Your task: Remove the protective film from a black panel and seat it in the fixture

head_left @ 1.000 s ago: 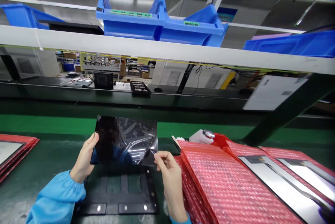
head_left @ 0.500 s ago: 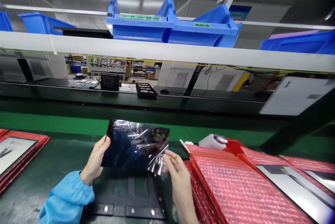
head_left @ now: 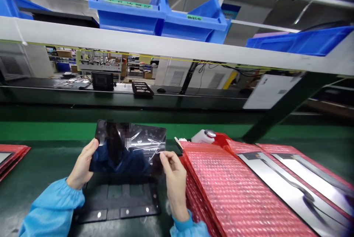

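Note:
A glossy black display panel [head_left: 110, 159] is held up, tilted, above the bench and reflects the person and the lights. My left hand [head_left: 83, 164] grips its left edge, the thumb on the front. Clear film [head_left: 151, 147] lies over the panel's face, with bright creases and small bubble-like spots. At the right edge, my right hand [head_left: 176, 179] is closed in a pinch on the film; whether it also pinches the panel is hidden. Below the panel lies a black fixture frame [head_left: 113, 202] with cut-outs and round silvery spots.
Red bubble-wrap bags [head_left: 218, 178] are stacked at the right, with display panels [head_left: 287, 189] on them. Behind stands a white bottle [head_left: 203, 136]. Another red stack [head_left: 16, 157] lies at the left. A white shelf beam [head_left: 138, 45] carrying blue bins [head_left: 129, 13] crosses overhead.
The view has swung to the right. The film's lower right corner, lifted and crumpled before, now looks flatter against the panel. Both hands keep their hold.

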Demonstrator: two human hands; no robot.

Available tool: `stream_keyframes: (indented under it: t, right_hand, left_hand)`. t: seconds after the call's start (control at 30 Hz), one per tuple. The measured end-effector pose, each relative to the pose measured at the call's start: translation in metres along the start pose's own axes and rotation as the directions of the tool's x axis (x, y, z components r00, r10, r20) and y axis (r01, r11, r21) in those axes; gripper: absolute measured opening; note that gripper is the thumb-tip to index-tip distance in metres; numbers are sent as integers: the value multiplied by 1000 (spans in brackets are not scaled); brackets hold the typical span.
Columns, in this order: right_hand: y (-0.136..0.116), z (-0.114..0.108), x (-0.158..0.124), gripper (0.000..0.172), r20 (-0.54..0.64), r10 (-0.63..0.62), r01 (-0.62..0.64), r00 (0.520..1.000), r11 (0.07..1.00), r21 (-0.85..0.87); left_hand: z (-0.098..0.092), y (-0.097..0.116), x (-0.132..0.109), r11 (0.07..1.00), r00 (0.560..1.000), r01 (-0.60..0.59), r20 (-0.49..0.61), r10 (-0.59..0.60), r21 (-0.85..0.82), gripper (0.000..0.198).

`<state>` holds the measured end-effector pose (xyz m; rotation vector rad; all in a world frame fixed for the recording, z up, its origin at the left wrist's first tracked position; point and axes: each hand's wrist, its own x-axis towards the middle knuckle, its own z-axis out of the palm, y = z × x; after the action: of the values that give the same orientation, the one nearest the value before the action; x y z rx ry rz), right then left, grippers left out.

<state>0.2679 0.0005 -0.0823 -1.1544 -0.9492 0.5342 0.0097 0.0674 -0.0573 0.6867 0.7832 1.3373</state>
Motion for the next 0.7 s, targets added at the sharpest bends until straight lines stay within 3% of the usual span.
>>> stream_keyframes:
  t: [0.23,0.7]
  right_hand:
    - [2,-1,2,23,0,13,-13,1000,1000,17]
    - [10,-6,11,37,-92,109,-106,990,993,44]
  left_hand:
    - [2,0,1,1000,998,3,63,-1,-25,52]
    - [8,-9,-1,997,992,-10,125,0,81,48]
